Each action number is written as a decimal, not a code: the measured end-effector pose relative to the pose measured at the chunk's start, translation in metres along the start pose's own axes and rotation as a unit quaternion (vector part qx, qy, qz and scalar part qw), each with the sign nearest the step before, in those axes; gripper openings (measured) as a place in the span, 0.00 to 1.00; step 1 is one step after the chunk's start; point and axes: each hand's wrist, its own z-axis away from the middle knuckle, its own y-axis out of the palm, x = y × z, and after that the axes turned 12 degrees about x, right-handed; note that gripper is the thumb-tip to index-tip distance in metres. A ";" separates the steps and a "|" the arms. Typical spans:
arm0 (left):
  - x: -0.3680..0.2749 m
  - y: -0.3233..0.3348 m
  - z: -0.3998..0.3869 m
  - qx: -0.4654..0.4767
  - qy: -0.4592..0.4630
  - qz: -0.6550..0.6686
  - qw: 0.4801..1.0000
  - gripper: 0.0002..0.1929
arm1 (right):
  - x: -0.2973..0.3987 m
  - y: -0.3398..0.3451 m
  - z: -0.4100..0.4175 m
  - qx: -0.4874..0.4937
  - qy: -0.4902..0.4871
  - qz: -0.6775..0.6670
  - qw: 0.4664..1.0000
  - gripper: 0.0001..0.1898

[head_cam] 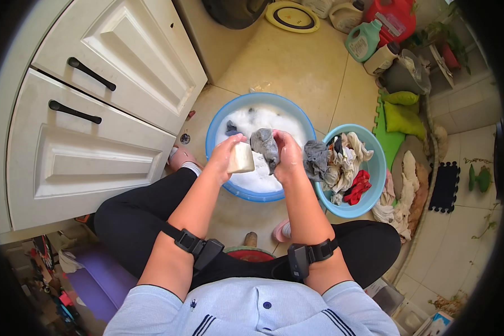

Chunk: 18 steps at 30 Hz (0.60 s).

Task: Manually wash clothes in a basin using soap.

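Observation:
My left hand (pixel 227 154) grips a cream bar of soap (pixel 242 158) above the larger blue plastic basin (pixel 212 145). Close to it on the right, my right hand (pixel 288 156) holds a wet grey cloth item (pixel 264 145), possibly a sock, bunched in the fingers. White suds (pixel 256 178) fill the basin under both hands. A dark blue cloth (pixel 232 128) pokes out of the foam on the left. Whatever else lies beneath the suds is hidden.
A smaller light-blue basin (pixel 380 178) at right holds rumpled laundry, including a red cloth (pixel 358 187) and a grey cloth (pixel 317 161) over its rim. White cabinet doors (pixel 105 155) flank the left. Detergent bottles (pixel 363 40) stand at far right. Green foam matting (pixel 388 145) lies beyond the basin.

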 end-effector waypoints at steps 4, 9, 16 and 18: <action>-0.008 0.000 0.010 0.176 -0.049 0.042 0.982 0.20 | 0.003 -0.012 -0.002 -0.009 -0.049 0.320 0.946 0.06; -0.006 0.006 0.012 0.298 -0.051 0.049 0.952 0.28 | 0.007 -0.004 0.009 0.062 -0.101 0.585 0.803 0.14; -0.003 0.008 0.012 0.332 -0.068 0.100 0.936 0.36 | 0.017 0.001 0.032 -0.055 -0.027 0.442 0.895 0.21; -0.006 0.015 0.015 0.349 -0.075 0.084 0.930 0.37 | 0.021 -0.035 0.021 0.011 0.073 0.264 0.962 0.21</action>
